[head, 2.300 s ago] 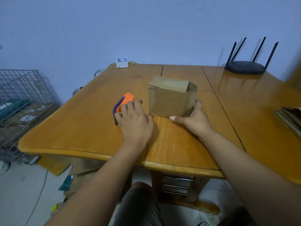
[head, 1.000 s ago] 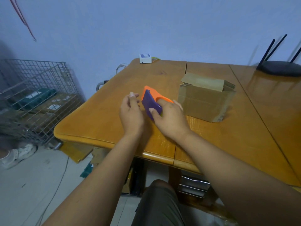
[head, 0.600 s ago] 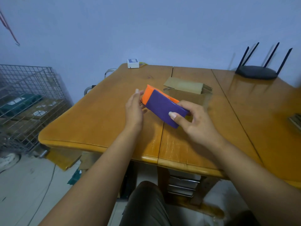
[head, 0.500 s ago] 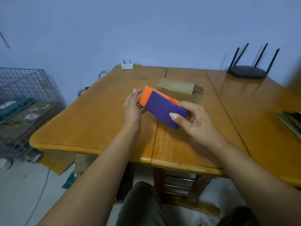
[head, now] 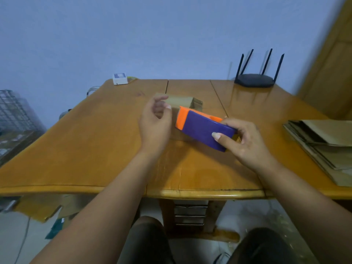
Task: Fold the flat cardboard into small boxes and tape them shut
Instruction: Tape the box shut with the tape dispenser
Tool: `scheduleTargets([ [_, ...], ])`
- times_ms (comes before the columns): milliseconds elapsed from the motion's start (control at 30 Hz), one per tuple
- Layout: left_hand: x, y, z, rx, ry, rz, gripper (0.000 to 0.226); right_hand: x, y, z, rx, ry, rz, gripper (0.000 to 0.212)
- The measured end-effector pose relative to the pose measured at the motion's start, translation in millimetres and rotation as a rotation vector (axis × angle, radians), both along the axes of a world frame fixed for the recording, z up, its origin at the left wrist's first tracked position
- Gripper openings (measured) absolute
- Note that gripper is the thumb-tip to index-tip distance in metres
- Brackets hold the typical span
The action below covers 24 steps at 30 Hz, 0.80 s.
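My right hand grips the purple and orange tape dispenser by its right end and holds it tilted above the wooden table. My left hand hovers just left of the dispenser's orange end, fingers curled with thumb and forefinger close together; I cannot see whether they pinch any tape. Behind both hands a folded cardboard box stands on the table, mostly hidden, its top flap visible.
A stack of flat cardboard lies at the table's right edge. A black router and a small white box sit at the back. A wire cage stands to the left. Cardboard scraps lie on the floor under the table.
My right hand left the box and took the tape dispenser from my left hand, lifting it off the table. My left hand has now come off the orange end.
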State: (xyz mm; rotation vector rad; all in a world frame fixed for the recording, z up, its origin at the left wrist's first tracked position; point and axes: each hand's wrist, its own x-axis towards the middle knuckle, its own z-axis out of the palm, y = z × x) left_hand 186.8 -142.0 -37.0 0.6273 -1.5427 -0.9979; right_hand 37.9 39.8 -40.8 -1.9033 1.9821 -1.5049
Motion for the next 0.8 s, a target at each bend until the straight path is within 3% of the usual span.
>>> scheduleTargets([
  [100, -11, -4, 10, -0.232, -0.189, 0.038, 0.041, -11, 7, -4, 0.003, 0.051, -0.034, 0.015],
  [200, -22, -18, 30, -0.506, -0.590, 0.032, 0.062, -21, 14, -8, 0.035, 0.079, -0.047, 0.015],
  [333, -33, -24, 58, -0.484, -1.019, -0.218, 0.064, -33, 22, -16, 0.062, 0.086, -0.073, 0.020],
  [400, -39, -29, 64, -0.405, -1.146, -0.331, 0.073, -39, 25, -21, 0.058, 0.100, -0.099, 0.018],
  [467, -44, -32, 65, -0.453, -1.260, -0.357, 0.081, -46, 27, -27, 0.071, 0.110, -0.146, 0.012],
  [667, -50, -35, 56, -0.728, -1.401, -0.107, 0.085, -58, 17, -43, 0.150, 0.178, -0.314, 0.024],
  [800, -47, -32, 59, -0.647, -1.288, -0.099, 0.068, -58, -7, -53, 0.212, 0.229, -0.396, 0.014],
])
